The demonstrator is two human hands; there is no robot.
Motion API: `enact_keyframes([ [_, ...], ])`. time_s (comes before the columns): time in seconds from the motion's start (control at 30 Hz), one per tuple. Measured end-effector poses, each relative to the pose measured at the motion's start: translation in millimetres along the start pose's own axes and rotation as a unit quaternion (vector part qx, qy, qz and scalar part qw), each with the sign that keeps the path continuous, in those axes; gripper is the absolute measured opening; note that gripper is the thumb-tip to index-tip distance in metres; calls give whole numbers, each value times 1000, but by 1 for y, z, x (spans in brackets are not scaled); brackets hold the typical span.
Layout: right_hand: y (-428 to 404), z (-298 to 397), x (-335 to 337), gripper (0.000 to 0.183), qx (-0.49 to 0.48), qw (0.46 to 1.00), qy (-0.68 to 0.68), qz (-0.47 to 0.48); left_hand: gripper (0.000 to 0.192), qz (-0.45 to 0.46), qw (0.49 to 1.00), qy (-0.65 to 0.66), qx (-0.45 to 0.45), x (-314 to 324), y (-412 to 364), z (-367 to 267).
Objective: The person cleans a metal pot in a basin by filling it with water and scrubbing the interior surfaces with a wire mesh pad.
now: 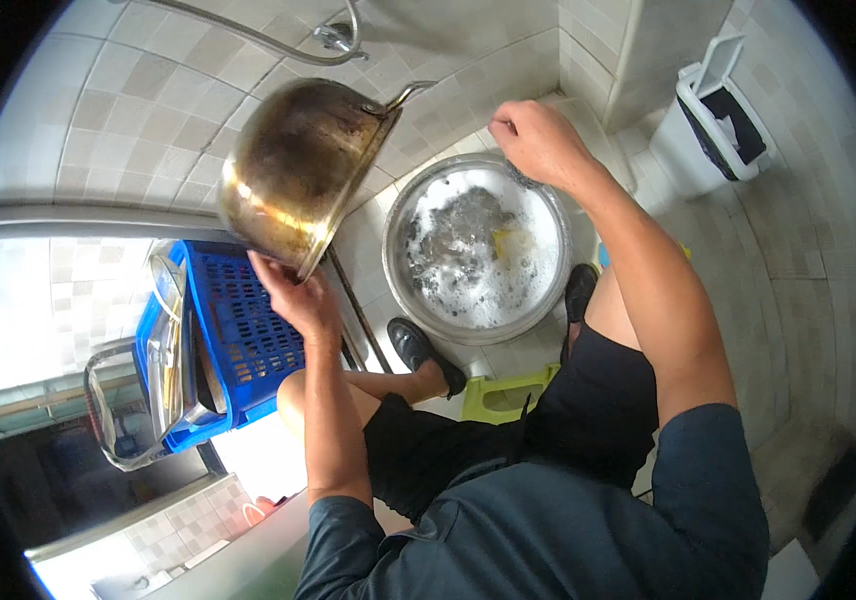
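Observation:
A large metal pot (pixel 300 165), brown-stained on the outside and with a metal loop handle, is tilted on its side above the floor. My left hand (pixel 297 296) grips its lower rim. Above the far right edge of a round metal basin (pixel 390 247) is my right hand (pixel 537 142), its fingers curled; a dark scouring pad (pixel 522 176) shows just below it, and whether the hand touches the pad is unclear. Foamy grey water (pixel 465 240) fills the basin, with something yellow (pixel 503 244) in it. The inside of the pot is hidden.
At the left, a blue plastic basket (pixel 248 315) holds lids and other kitchenware. A green plastic stool (pixel 499 397) is beneath me. An open white bin (pixel 698 142) stands at the upper right. A shower hose (pixel 248 34) hangs along the tiled wall.

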State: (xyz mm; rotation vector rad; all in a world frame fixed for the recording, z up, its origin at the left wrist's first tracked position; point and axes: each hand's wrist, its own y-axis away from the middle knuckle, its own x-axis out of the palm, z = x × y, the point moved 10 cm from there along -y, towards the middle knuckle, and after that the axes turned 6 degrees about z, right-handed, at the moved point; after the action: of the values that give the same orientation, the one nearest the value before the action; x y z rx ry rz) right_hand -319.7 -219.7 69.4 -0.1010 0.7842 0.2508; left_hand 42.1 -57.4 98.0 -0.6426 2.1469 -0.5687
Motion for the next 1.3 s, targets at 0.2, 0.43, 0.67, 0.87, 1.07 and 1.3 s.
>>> enact_keyframes([
  [0.2, 1, -5, 16, 28, -22, 999, 22, 15, 6, 75, 851, 301, -424, 89, 103, 85],
  [0.43, 0, -11, 42, 31, -4, 991, 59, 122, 7, 25, 561, 519, -644, 163, 225, 81],
  [0.67, 3, -32, 63, 35, 7, 977, 75, 199, 15, 40, 572, 549, -608, 170, 219, 69],
  [0.87, 7, -20, 72, 37, 27, 972, 72, 224, 11, 27, 601, 584, -545, 164, 202, 67],
  [1.07, 4, -7, 81, 38, 14, 967, 84, 240, 9, 28, 586, 629, -511, 169, 195, 67],
  [1.3, 5, -10, 102, 39, 16, 943, 70, 325, 12, 53, 565, 671, -477, 165, 177, 52],
])
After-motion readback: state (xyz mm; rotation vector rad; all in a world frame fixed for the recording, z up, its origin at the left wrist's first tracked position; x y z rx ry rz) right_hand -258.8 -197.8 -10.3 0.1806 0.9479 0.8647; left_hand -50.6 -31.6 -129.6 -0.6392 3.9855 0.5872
